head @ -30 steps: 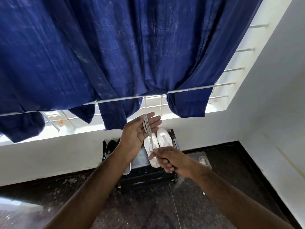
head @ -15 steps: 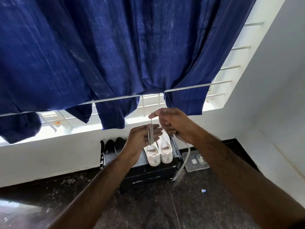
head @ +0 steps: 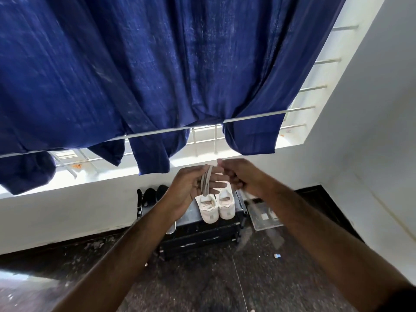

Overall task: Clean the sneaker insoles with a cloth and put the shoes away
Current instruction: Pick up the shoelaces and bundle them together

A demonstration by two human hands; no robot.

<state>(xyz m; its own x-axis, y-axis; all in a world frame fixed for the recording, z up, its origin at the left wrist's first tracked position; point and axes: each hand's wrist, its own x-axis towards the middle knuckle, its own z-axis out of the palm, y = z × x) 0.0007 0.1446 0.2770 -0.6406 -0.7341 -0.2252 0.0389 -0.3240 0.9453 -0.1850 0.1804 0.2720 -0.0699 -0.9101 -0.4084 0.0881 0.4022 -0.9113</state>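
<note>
Both hands are raised together in front of the window. The left hand [head: 191,188] has its fingers fairly straight, with a pale lace [head: 206,181] looped several times around them. The right hand [head: 238,176] is curled, pinching the free end of that lace just beside the left fingertips.

Below and beyond them, the pair of white sneakers [head: 217,204] sits side by side on top of a low black shoe rack [head: 198,238] against the far wall. Dark shoes [head: 150,197] are tucked at the rack's left end and a clear tray [head: 264,216] lies on the floor to its right. A blue curtain [head: 157,64] hangs above.

The likely trouble is the coil. If the right hand's pinch slackens or the left fingers close, the loops could slide off and unravel. No cleaning cloth is visible, nor any insoles taken out of the shoes.
</note>
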